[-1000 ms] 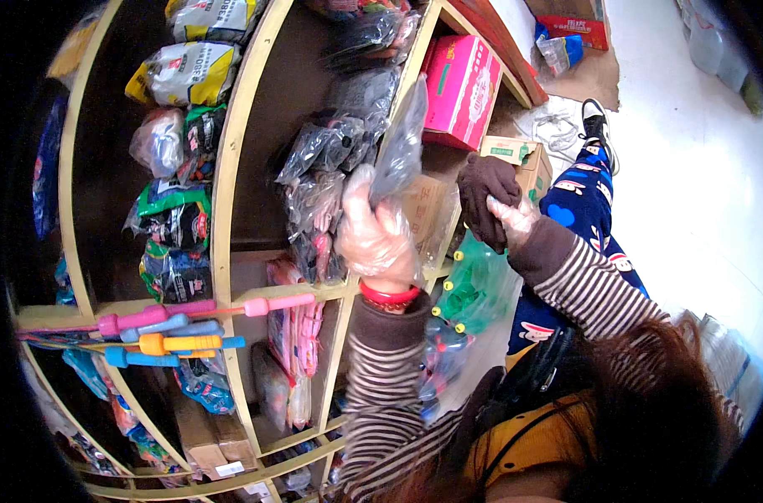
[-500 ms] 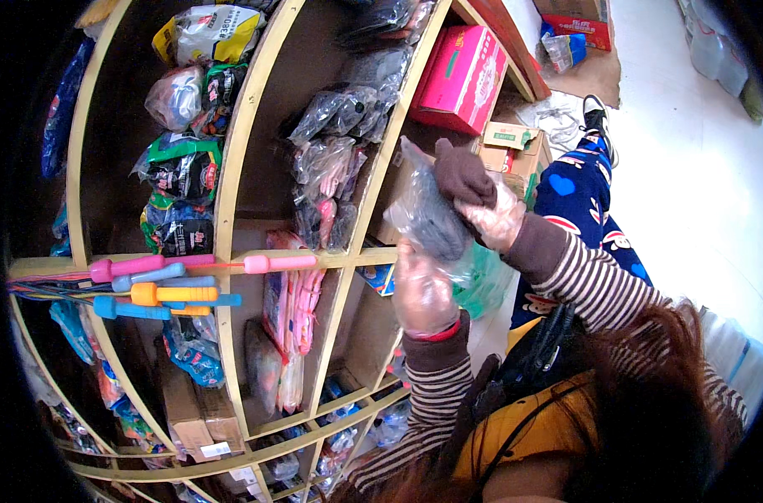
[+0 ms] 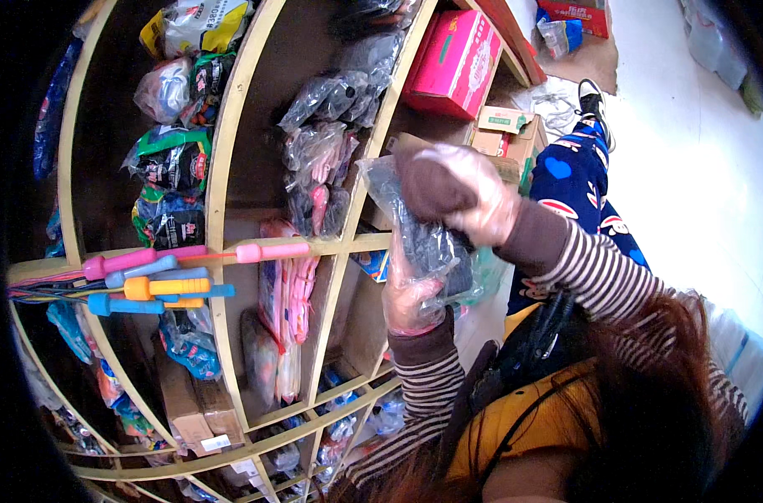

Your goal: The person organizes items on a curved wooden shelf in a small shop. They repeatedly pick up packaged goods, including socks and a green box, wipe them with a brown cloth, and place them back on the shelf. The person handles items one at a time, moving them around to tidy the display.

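Observation:
In front of the shelves, my left hand (image 3: 408,298) is closed on a clear plastic bag (image 3: 438,256) with something dark grey and soft inside. A clear plastic glove seems to cover it. My right hand (image 3: 492,194), also in clear plastic, grips a bundled brown cloth item (image 3: 432,183). The brown bundle is over the bag's upper part, blurred by motion. Whether it is a glove, sock or hat I cannot tell. Both hands are close together.
The wooden shelf unit (image 3: 222,176) on the left holds several bagged goods. Jump rope handles (image 3: 168,287) jut from its crossbar. A pink box (image 3: 455,63) and an opened cardboard box (image 3: 507,134) stand beyond my hands. Green plastic (image 3: 488,272) shows beneath the bag.
The brown cloth and my right hand have moved left and slightly down, over the bag. The bag has tilted and shifted a little down in my left hand. The view has shifted slightly.

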`<state>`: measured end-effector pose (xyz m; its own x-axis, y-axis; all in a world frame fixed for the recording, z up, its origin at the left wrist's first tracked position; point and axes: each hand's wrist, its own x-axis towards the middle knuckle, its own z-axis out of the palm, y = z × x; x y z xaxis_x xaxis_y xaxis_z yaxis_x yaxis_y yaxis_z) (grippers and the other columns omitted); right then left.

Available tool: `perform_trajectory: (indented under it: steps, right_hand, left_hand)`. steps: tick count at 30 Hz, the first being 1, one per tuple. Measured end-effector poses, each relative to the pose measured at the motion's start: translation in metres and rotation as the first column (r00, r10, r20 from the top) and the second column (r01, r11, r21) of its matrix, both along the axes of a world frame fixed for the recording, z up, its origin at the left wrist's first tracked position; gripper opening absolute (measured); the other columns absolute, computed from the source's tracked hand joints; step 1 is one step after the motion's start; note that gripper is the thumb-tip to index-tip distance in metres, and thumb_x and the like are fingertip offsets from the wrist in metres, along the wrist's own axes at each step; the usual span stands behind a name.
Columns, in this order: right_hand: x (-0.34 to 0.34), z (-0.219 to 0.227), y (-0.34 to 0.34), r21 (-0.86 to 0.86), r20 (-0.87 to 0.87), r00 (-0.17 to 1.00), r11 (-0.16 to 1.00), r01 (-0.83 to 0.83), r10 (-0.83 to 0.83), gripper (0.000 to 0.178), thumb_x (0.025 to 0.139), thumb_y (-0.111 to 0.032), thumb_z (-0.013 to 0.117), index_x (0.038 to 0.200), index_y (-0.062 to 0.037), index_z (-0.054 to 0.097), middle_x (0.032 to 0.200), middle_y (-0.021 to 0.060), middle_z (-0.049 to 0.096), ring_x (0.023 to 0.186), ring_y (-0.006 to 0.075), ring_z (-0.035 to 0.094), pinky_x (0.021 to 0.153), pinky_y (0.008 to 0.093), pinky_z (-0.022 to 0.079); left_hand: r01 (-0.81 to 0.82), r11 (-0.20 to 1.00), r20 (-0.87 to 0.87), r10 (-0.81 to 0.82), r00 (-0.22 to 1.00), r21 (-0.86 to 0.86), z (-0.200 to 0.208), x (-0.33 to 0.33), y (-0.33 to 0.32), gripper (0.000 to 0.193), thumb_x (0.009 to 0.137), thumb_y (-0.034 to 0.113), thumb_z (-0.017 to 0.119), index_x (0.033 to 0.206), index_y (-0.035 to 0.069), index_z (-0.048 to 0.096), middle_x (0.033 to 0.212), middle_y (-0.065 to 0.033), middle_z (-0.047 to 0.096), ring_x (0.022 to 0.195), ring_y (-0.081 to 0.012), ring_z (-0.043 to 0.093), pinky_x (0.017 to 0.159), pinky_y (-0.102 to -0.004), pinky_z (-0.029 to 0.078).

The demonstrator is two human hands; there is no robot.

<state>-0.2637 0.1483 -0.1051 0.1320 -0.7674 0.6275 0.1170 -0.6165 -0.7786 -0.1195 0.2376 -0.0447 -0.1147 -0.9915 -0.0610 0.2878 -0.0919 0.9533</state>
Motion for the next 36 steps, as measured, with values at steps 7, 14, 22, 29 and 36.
perform_trajectory:
  steps: [7, 14, 22, 29, 36]
  right_hand:
    - [-0.009, -0.028, -0.006, 0.656, 0.64, 0.767, 0.541, -0.526, -0.031, 0.041, 0.093, -0.017, 0.047, 0.132, -0.006, 0.041, 0.121, 0.0114, 0.055, 0.11, 0.0211, 0.055, 0.095, 0.0338, 0.043]
    - [0.004, -0.002, 0.016, 0.345, 0.695, 0.68, 0.721, -0.601, 0.235, 0.058, 0.086, -0.029, 0.057, 0.134, -0.0022, 0.04, 0.133, 0.0109, 0.044, 0.123, 0.0194, 0.04, 0.102, 0.0335, 0.032]
    - [0.008, 0.02, 0.023, 0.043, -0.161, 0.983, 0.996, -0.076, 0.082, 0.071, 0.064, -0.024, 0.072, 0.127, -0.0053, 0.047, 0.126, 0.0203, 0.049, 0.12, 0.038, 0.044, 0.103, 0.0435, 0.034]
    - [0.005, 0.007, -0.023, 0.175, 0.256, 0.964, 0.978, -0.114, 0.066, 0.045, 0.063, -0.014, 0.07, 0.104, -0.0029, 0.056, 0.099, 0.0182, 0.058, 0.098, 0.0372, 0.055, 0.086, 0.0403, 0.045]
    - [0.003, 0.009, -0.004, -0.128, -0.055, 0.994, 0.988, 0.089, -0.097, 0.064, 0.059, -0.017, 0.072, 0.119, -0.0041, 0.051, 0.112, 0.0208, 0.055, 0.104, 0.038, 0.054, 0.091, 0.0416, 0.045]
  left_hand:
    - [-0.067, 0.995, -0.148, 0.055, 0.987, -0.08, 0.023, -0.012, 0.002, 0.105, 0.049, 0.009, 0.061, 0.144, 0.004, 0.018, 0.134, -0.021, 0.038, 0.12, -0.038, 0.044, 0.101, -0.0476, 0.038]
    - [-0.26, 0.913, 0.304, 0.357, 0.883, -0.316, -0.02, -0.008, -0.022, 0.081, 0.081, 0.004, 0.054, 0.147, 0.006, 0.007, 0.137, -0.0196, 0.038, 0.115, -0.0258, 0.049, 0.09, -0.0329, 0.045]
    - [-0.144, 0.99, 0.121, 0.141, 0.983, 0.017, -0.023, -0.003, -0.004, 0.072, 0.078, 0.031, 0.069, 0.133, -0.002, 0.036, 0.128, -0.0163, 0.047, 0.112, -0.0283, 0.052, 0.096, -0.0412, 0.042]
    - [0.102, 0.988, 0.391, -0.141, 0.91, 0.117, -0.008, 0.013, 0.001, 0.039, 0.081, 0.003, 0.058, 0.118, -0.003, 0.049, 0.109, -0.0113, 0.059, 0.096, -0.0218, 0.058, 0.087, -0.0358, 0.046]
    - [-0.203, 0.972, 0.254, 0.169, 0.952, 0.117, -0.016, 0.015, -0.01, 0.025, 0.089, 0.012, 0.055, 0.111, 0.0, 0.056, 0.094, -0.0065, 0.062, 0.084, -0.0175, 0.06, 0.078, -0.0306, 0.048]
